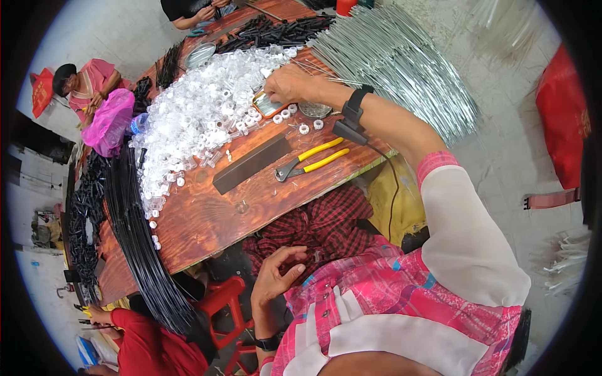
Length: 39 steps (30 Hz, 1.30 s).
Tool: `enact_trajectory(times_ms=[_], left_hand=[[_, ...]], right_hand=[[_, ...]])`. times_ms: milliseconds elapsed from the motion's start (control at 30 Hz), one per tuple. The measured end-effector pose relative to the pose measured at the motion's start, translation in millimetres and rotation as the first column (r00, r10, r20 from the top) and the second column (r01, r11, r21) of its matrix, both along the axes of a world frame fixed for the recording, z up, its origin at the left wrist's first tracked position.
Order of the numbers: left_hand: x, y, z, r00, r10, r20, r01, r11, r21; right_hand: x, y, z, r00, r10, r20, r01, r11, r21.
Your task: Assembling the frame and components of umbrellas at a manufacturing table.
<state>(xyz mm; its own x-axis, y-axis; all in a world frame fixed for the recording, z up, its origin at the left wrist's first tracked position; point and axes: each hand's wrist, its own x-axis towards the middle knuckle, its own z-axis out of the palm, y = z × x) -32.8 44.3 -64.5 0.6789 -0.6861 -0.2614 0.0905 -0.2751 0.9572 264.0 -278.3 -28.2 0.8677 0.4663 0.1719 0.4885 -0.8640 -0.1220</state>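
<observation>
My right hand (pixel 287 84) reaches across the wooden table (pixel 207 229), its bent fingertips down at a small orange-rimmed tray (pixel 269 109). Those fingers are drawn together, and whatever they pinch is hidden. Over my lap, my left hand (pixel 279 271) hangs with thumb and fingers apart, nothing in it. Several white plastic rings (pixel 304 129) lie around the tray, beside a round clear dish (pixel 315 109). Nearer me are end-cutting pliers (pixel 313 159) with yellow handles and a long dark block (pixel 252 164).
A big heap of clear and white plastic pieces (pixel 188 113) spreads leftward. Thin metal rods (pixel 401 69) stick out past the far right edge; black strips (pixel 135 225) overhang the left. Co-workers sit at the left, lower left (pixel 153 341) and far side. A red stool (pixel 224 307) stands below.
</observation>
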Motion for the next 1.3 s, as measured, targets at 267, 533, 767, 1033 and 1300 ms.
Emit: enact_trajectory(times_ms=[267, 533, 767, 1033, 1300], left_hand=[[10.3, -8.2, 3.8, 0.995, -0.039, 0.096, 0.038, 0.999, 0.006], [1.9, -6.4, -7.3, 0.999, -0.034, 0.020, 0.034, 0.999, -0.004], [2.4, -10.1, -6.0, 0.995, -0.094, -0.043, 0.096, 0.994, 0.057], [-9.8, -13.9, -4.2, 0.992, -0.126, -0.015, 0.126, 0.992, 0.008], [-38.1, 0.6, -12.7, 0.990, -0.122, -0.067, 0.125, 0.991, 0.040]], right_hand=[[-0.4, -3.2, 3.4, 0.998, 0.044, 0.041, -0.046, 0.998, 0.044], [-21.5, -10.5, 112.8, 0.974, 0.170, 0.153, -0.223, 0.555, 0.801], [-63.8, 7.9, 199.4, 0.686, 0.424, 0.591, -0.718, 0.267, 0.643], [-99.0, -1.1, 181.0, 0.741, 0.354, 0.570, -0.665, 0.274, 0.694], [-119.6, -7.8, 207.6, 0.725, 0.351, 0.592, -0.687, 0.312, 0.656]])
